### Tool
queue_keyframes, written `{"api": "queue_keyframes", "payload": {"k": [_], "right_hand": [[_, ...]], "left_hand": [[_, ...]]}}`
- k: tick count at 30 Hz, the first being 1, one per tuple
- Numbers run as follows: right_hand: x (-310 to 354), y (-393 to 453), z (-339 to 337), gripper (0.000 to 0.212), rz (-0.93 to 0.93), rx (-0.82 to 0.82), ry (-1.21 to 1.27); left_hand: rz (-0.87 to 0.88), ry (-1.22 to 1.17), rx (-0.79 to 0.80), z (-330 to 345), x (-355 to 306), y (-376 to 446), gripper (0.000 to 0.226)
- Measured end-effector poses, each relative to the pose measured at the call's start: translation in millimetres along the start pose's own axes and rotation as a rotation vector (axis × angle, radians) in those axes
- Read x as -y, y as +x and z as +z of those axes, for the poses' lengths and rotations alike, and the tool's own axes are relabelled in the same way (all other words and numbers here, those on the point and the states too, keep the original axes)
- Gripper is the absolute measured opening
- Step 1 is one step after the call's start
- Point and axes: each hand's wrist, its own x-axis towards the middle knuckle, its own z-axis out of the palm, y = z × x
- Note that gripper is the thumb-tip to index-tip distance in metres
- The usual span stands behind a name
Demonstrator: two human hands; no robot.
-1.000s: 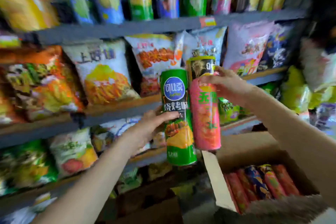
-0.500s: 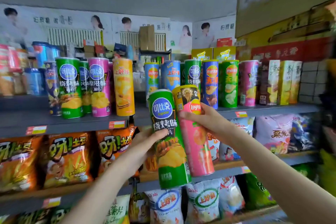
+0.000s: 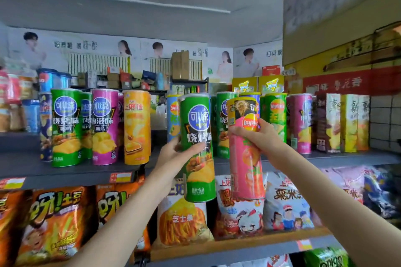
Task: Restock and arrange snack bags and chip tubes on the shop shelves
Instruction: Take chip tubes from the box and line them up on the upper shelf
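My left hand (image 3: 175,154) grips a green chip tube (image 3: 198,165) around its middle and holds it upright in front of the top shelf (image 3: 65,171). My right hand (image 3: 258,136) grips a pink chip tube (image 3: 246,169) with a yellow top near its upper end, just right of the green one. Both tubes hang before a gap in the tube row, between an orange tube (image 3: 136,128) on the left and green and blue tubes (image 3: 225,123) on the right. Snack bags (image 3: 240,208) fill the shelf below.
More green and purple tubes (image 3: 84,125) stand at the left of the top shelf, pink and boxed snacks (image 3: 338,123) at the right. Orange snack bags (image 3: 52,225) fill the lower left shelf. Price tags (image 3: 120,178) sit on the shelf edge. A wall juts out at the upper right.
Both hands have lifted the two tubes from beside the lower shelves and the carton up to the top shelf's level. My view has tilted upward with them.
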Motion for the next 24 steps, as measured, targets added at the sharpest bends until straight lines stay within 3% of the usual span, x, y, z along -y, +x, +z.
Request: {"api": "queue_keyframes", "payload": {"k": [2,4,9,13,16,20,24], "right_hand": [[3.4,10.9,4.9,0.037,-0.08,-0.027,0.002],[9.6,18.1,19.7,0.038,-0.162,-0.017,0.041],[34.4,23.6,83.5,0.04,-0.288,0.096,0.074],[58.5,21.1,142.3,0.066,-0.318,0.159,0.02],[76.3,16.7,184.7,0.05,-0.327,0.181,0.014],[93.8,10.8,240.5,0.056,-0.331,0.124,0.023],[109.3,6.1,299.3,0.043,-0.262,0.037,0.105]], "left_hand": [[0.089,-0.043,-0.153,3.4,-0.1,5.4,0.039],[0.167,-0.028,-0.267,-2.0,-1.7,8.0,0.028],[0.288,0.088,-0.324,-54.8,-17.4,9.3,0.038],[0.358,0.166,-0.365,-114.6,-29.5,8.4,0.033],[0.367,0.145,-0.449,-169.4,-40.1,5.6,0.031],[0.359,0.11,-0.544,-254.2,-55.5,5.4,0.035],[0.231,0.209,-0.402,-328.2,-62.3,10.4,0.051]]}}
